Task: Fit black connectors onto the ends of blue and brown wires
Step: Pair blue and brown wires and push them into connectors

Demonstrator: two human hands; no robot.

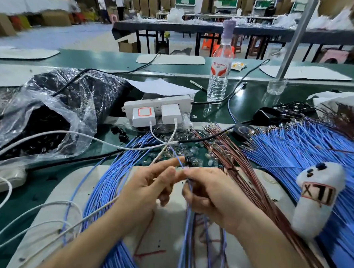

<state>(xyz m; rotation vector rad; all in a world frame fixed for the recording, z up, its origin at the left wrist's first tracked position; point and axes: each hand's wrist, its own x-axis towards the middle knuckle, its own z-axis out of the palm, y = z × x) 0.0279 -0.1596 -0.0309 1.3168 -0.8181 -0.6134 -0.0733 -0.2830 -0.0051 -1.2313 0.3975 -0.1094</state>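
My left hand (pixel 148 186) and my right hand (pixel 211 196) meet above the pale work mat (pixel 69 191) at the table's front. Between their fingertips sits a small black connector (pixel 188 162), pinched by my left fingers. A thin blue wire (pixel 176 154) runs up from that connector. My right hand grips a few blue wires (pixel 188 221) that hang down toward me. A curved bundle of blue wires (pixel 104 187) lies left of my hands. Brown wires (pixel 244 175) fan out to the right, and a large blue bundle (pixel 307 150) lies beyond them.
A clear plastic bag of black connectors (pixel 45 130) lies at the left. A white power strip (pixel 159 110) with two chargers stands behind, with white cables crossing the table. A water bottle (pixel 220 72) and a white plush toy (pixel 315 200) stand on the right.
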